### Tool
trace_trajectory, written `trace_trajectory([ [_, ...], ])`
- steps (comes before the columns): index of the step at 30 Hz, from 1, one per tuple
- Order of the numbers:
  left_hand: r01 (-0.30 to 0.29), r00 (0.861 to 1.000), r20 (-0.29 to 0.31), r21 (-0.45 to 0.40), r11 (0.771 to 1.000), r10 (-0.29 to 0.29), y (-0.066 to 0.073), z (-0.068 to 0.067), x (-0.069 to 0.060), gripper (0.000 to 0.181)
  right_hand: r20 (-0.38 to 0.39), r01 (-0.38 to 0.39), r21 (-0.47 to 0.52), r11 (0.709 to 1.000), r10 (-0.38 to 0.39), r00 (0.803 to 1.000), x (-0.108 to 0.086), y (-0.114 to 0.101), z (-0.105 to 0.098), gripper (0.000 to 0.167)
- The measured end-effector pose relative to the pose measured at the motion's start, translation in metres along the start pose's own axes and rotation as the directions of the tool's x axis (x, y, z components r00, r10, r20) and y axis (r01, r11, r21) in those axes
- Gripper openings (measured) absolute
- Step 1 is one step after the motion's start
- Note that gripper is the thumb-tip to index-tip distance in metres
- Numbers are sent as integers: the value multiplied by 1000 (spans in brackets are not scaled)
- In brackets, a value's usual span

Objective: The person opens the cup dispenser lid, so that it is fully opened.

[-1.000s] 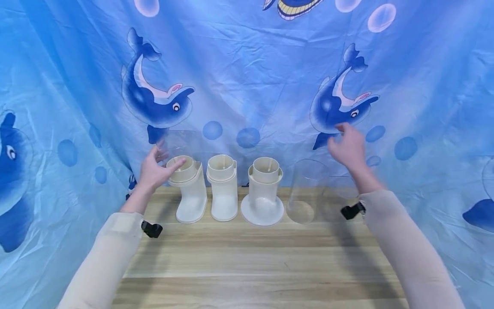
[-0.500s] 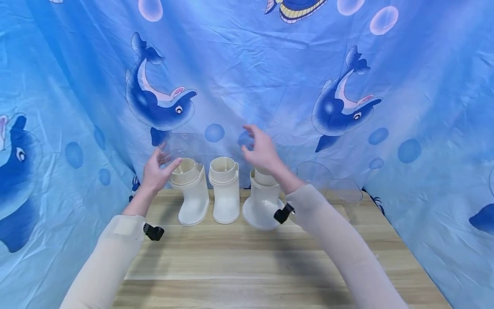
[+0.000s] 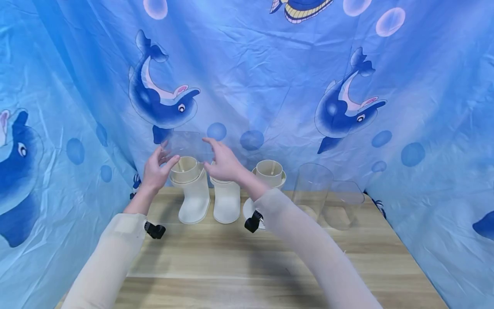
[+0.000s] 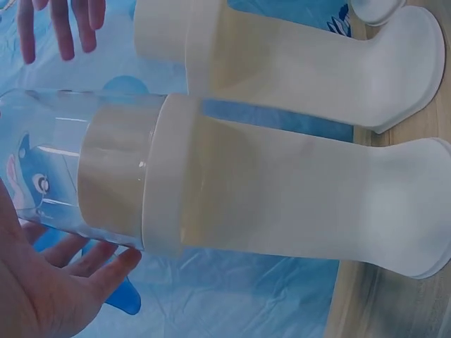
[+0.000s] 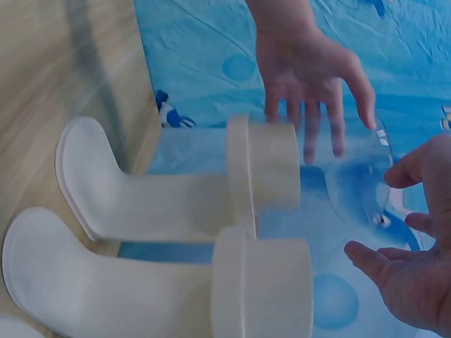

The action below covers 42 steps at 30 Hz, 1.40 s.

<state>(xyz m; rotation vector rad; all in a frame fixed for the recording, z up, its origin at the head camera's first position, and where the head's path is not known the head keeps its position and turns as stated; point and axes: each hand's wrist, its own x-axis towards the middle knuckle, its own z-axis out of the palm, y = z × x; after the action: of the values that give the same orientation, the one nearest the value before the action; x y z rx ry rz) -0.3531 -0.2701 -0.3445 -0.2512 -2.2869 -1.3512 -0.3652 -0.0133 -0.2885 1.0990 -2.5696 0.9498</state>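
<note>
A clear, open-ended plastic container (image 4: 60, 151) sits upside down or upright, I cannot tell which, over the cream collar (image 3: 184, 169) of the leftmost white boot-shaped stand (image 3: 194, 199). My left hand (image 3: 155, 172) lies along the container's left side, fingers fairly straight and appearing to touch its wall. On the other side, my right hand (image 3: 225, 163) hovers with spread, bent fingers and holds nothing; its thumb and fingers are close to the container, and whether they touch it is unclear. Behind that hand, a second white stand (image 3: 227, 204) is partly covered.
A third white stand (image 3: 270, 171) with a round foot is partly hidden by my right forearm. Two more clear containers (image 3: 311, 189) stand at the right on the wooden table (image 3: 216, 266). A blue dolphin-print curtain (image 3: 247, 77) hangs close behind everything.
My right hand has swept left, from above the clear containers at the right, past the third stand, to the leftmost container. My left hand has stayed in nearly the same place.
</note>
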Motion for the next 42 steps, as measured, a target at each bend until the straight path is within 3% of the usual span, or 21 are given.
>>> trace_trajectory([
  [6,-6,1000,-14,-9,1000,6,1,1,-4,71,80,29,-41,999,-26,996,2,-7,15,81],
  [12,-32,999,-34,-17,999,31,4,4,-1,71,86,41,82,996,-48,995,4,-10,18,86],
  [17,-73,990,-118,36,997,77,7,1,-3,68,77,60,201,978,-77,994,3,-11,17,85],
  [22,-89,971,-210,109,990,111,28,-8,-11,55,51,80,326,942,-102,993,-5,-17,11,84],
  [27,-52,972,-216,180,982,91,56,-21,-29,55,34,100,424,900,-127,991,-19,-24,-1,81],
  [31,-50,976,-198,222,974,96,74,-26,-45,44,-5,131,420,898,-142,990,-35,-31,-11,71],
  [33,-68,975,-191,225,972,112,81,-25,-51,49,-32,148,399,905,-148,989,-45,-34,-15,67],
  [36,-117,972,-179,204,972,155,91,-21,-61,41,-97,180,377,909,-154,983,-59,-38,-18,66],
  [39,-168,968,-161,165,972,195,102,-17,-71,26,-205,217,359,908,-151,967,-72,-43,-20,66],
  [42,-201,967,-136,116,973,216,115,-13,-81,27,-320,250,352,902,-136,938,-83,-47,-22,66],
])
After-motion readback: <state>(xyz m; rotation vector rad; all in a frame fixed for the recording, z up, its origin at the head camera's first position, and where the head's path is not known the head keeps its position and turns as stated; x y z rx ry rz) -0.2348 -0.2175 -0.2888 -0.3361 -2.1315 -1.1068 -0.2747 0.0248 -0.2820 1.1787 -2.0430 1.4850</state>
